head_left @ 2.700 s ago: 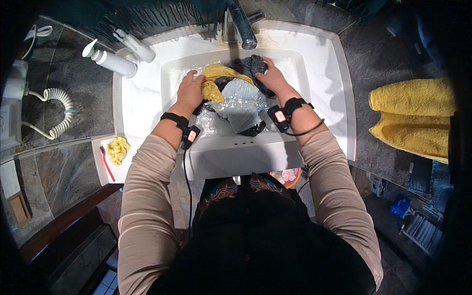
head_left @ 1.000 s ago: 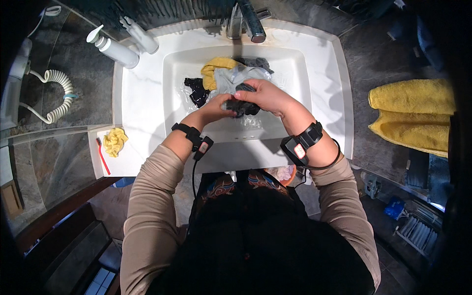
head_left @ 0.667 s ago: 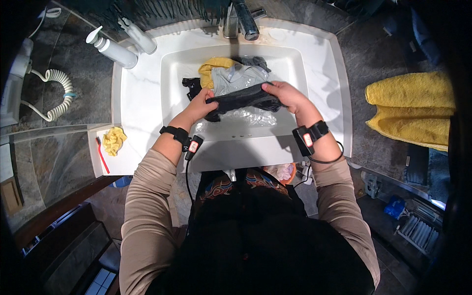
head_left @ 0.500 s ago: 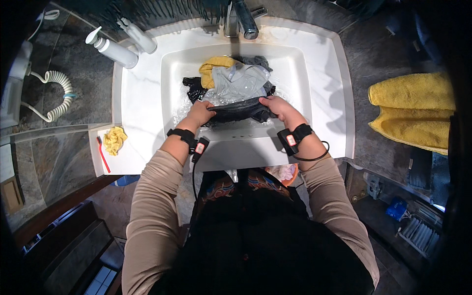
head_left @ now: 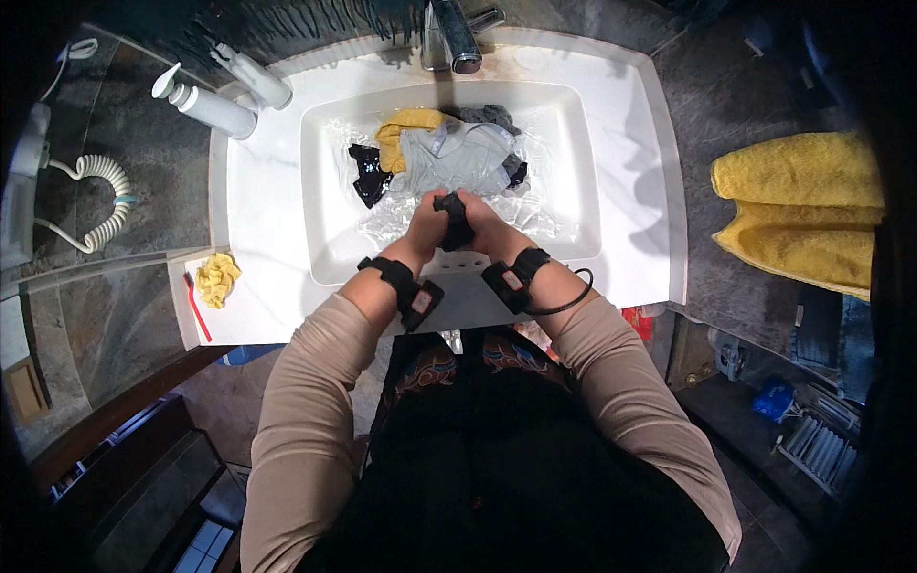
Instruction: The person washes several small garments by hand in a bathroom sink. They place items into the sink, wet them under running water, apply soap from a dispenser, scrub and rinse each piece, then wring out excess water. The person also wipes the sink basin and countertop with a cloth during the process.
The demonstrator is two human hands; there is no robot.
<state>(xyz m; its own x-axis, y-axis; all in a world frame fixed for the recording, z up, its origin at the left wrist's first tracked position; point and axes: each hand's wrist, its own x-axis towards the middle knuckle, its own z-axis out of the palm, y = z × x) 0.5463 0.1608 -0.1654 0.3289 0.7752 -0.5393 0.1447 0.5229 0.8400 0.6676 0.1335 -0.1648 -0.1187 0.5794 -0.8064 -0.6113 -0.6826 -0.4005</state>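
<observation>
Left hand: the left hand [head_left: 428, 222] is closed in a tight grip on the dark cloth [head_left: 455, 218], over the near part of the sink [head_left: 611, 205].
Right hand: the right hand [head_left: 485, 223] is closed on the same dark cloth from the other side, the two hands pressed together with the cloth bunched between them.
Dark cloth: a small, wrung-looking black bundle, held just above the shallow water at the front of the basin.
Wrists: a black band with a small box sits on each wrist.
Sink contents: a grey garment [head_left: 458, 158] lies spread in the water behind the hands, a yellow cloth [head_left: 399, 134] beside it on the left, and a black patterned piece [head_left: 366, 175] further left, touching the grey one.
Tap: a metal tap [head_left: 457, 33] stands at the far rim, above the basin.
Bottles: two white bottles [head_left: 229, 91] lie on their sides at the far left corner of the white surround; any labels are too small to tell.
Near left corner: a crumpled yellow rag [head_left: 218, 277] and a thin red stick [head_left: 198, 310] just beside it.
Right side: folded yellow towels [head_left: 802, 220] rest on the dark desk, well apart from the sink.
Far left: a white coiled cord [head_left: 91, 196] hangs there.
</observation>
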